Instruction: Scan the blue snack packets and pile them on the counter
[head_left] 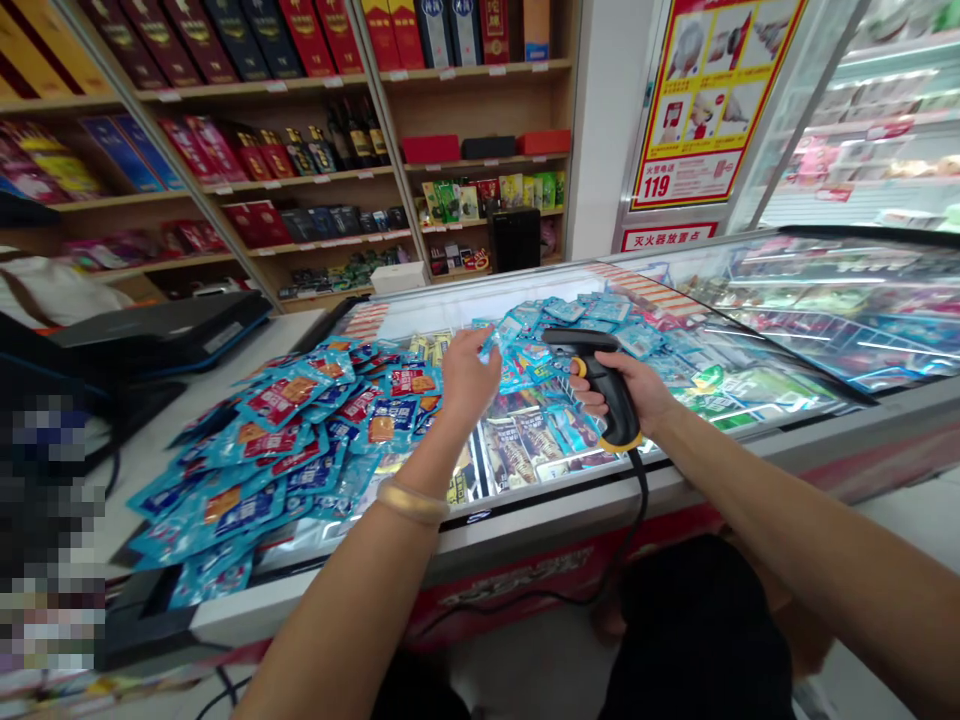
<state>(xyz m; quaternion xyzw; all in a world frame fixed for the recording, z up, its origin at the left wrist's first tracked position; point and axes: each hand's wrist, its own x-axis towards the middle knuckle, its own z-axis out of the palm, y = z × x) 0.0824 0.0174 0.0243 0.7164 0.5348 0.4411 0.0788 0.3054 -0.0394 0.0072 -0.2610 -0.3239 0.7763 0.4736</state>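
My right hand (637,390) is wrapped round the handle of a black and yellow barcode scanner (619,405), its head turned left and its cable hanging down past the freezer edge. At the pile's near left side, my left hand (471,375) pinches a small light-blue snack packet (508,328) between thumb and fingers. Similar light-blue packets (581,310) lie heaped behind the scanner, labels mostly hard to read. To the left of my left hand spreads a bigger heap of blue snack packets (262,440) with red or dark-blue labels.
Both heaps rest on the glass top of a chest freezer (540,485), with wrapped ice creams visible underneath. A dark counter device (180,325) stands at the left, near a partly seen person (45,285). Stocked shelves (315,175) line the back wall.
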